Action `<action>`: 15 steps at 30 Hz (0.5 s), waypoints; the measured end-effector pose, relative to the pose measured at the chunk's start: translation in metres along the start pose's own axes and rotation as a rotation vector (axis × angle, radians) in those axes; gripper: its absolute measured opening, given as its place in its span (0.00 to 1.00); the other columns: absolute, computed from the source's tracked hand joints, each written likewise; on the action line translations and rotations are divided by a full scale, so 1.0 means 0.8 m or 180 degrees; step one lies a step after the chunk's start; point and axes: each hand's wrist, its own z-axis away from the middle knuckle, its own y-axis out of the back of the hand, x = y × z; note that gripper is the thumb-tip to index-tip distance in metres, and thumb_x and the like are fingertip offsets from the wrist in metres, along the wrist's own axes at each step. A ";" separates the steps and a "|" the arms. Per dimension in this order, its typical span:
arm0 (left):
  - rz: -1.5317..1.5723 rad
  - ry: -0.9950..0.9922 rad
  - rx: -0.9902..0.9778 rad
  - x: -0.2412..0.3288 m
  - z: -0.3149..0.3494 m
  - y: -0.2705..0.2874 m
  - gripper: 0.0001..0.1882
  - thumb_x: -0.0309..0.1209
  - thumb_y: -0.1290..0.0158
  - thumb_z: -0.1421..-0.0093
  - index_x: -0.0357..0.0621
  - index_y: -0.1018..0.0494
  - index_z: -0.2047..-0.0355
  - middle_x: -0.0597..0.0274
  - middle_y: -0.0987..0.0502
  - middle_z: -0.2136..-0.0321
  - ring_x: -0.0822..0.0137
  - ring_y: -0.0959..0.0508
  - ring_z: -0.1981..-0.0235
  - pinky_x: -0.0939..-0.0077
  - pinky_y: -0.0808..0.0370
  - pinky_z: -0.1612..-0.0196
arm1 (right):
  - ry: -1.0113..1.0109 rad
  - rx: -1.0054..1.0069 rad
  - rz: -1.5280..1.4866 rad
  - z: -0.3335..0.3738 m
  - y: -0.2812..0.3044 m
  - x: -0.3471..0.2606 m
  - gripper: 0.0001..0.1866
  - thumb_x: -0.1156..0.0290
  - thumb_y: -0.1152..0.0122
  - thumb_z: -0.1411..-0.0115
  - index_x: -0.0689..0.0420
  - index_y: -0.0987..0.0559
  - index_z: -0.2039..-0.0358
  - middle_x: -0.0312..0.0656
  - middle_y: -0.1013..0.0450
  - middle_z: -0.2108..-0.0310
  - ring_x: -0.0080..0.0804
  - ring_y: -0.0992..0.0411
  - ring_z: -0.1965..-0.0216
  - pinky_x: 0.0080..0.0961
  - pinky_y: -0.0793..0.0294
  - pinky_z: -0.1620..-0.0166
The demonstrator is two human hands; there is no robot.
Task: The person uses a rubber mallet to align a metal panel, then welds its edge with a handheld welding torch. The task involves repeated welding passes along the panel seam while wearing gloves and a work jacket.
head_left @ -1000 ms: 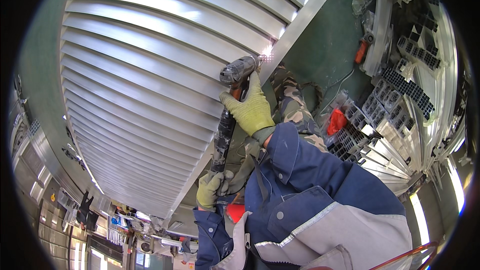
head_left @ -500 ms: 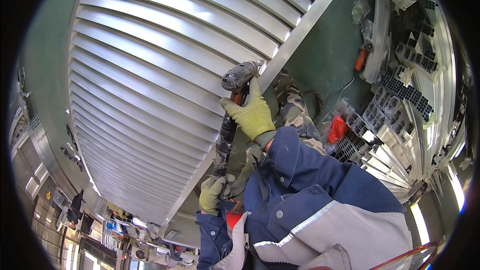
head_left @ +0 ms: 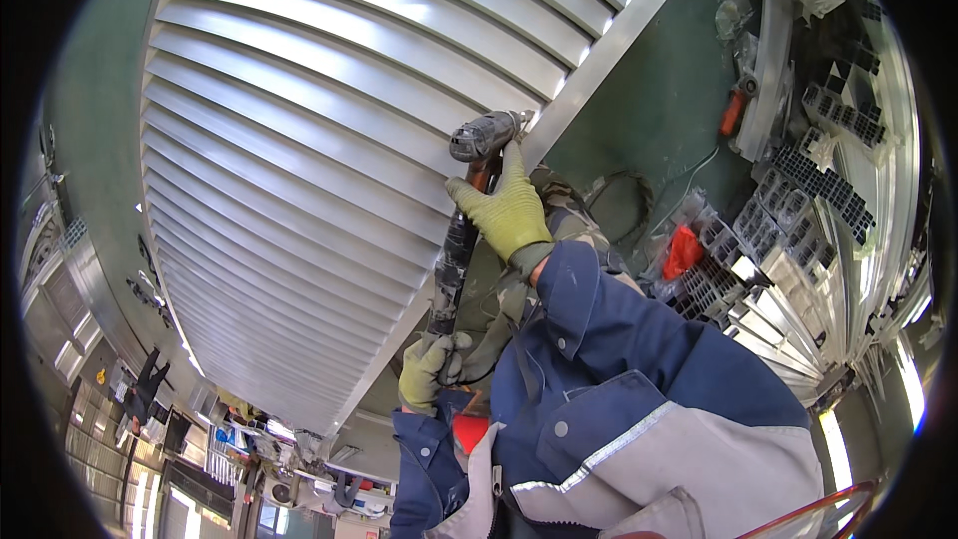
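A power drill [head_left: 457,250] with a black-taped body and an orange part near its head lies across the edge of a silver louvred metal panel [head_left: 299,140]. The drill's front end meets the panel's flat border strip. My right hand [head_left: 507,212], in a yellow-green glove, is wrapped round the drill just below its head. Lower down, my left hand [head_left: 427,371], gloved too, grips the bottom end of the drill. The exact point where the tip touches the strip is too small to make out.
On the right, an orange-handled tool [head_left: 735,112] lies on the green surface [head_left: 649,90]. Beyond are black plastic grids [head_left: 823,180], a red item [head_left: 683,252] among clear bags, and long metal profiles [head_left: 888,230]. A person [head_left: 150,384] shows far left.
Both hands keep their hold and the drill stays at the border strip, tilted slightly differently. My camouflage-clad leg has shifted left, and the view has turned a little.
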 end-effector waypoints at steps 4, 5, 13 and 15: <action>-0.0121 -0.0029 -0.0035 0.010 -0.011 -0.006 0.24 0.44 0.38 0.23 0.28 0.17 0.49 0.66 0.25 0.79 0.77 0.32 0.82 0.77 0.34 0.76 | -0.0054 -0.0008 0.0058 -0.009 0.009 -0.005 0.59 0.44 0.21 0.39 0.66 0.41 0.22 0.64 0.16 0.46 0.64 0.16 0.45 0.50 0.18 0.42; -0.0149 -0.0050 -0.0031 0.011 -0.011 -0.008 0.24 0.44 0.38 0.23 0.28 0.17 0.49 0.66 0.25 0.79 0.77 0.32 0.82 0.77 0.34 0.76 | -0.0087 -0.0041 0.0026 -0.009 0.011 -0.008 0.59 0.44 0.21 0.39 0.66 0.42 0.21 0.64 0.16 0.45 0.64 0.16 0.45 0.50 0.18 0.41; -0.0269 0.0027 -0.0036 0.019 -0.018 -0.002 0.25 0.45 0.38 0.23 0.28 0.17 0.49 0.67 0.26 0.80 0.77 0.33 0.83 0.78 0.36 0.76 | -0.0267 -0.0042 0.0042 -0.013 0.011 -0.005 0.62 0.44 0.22 0.38 0.66 0.46 0.18 0.64 0.21 0.37 0.62 0.19 0.39 0.47 0.19 0.38; -0.0280 0.0040 -0.0053 0.021 -0.021 0.000 0.25 0.45 0.38 0.24 0.28 0.17 0.49 0.68 0.27 0.80 0.77 0.33 0.83 0.77 0.37 0.76 | -0.0282 -0.0007 0.0019 -0.017 0.008 -0.002 0.63 0.44 0.22 0.38 0.66 0.47 0.18 0.64 0.22 0.37 0.61 0.19 0.38 0.47 0.19 0.37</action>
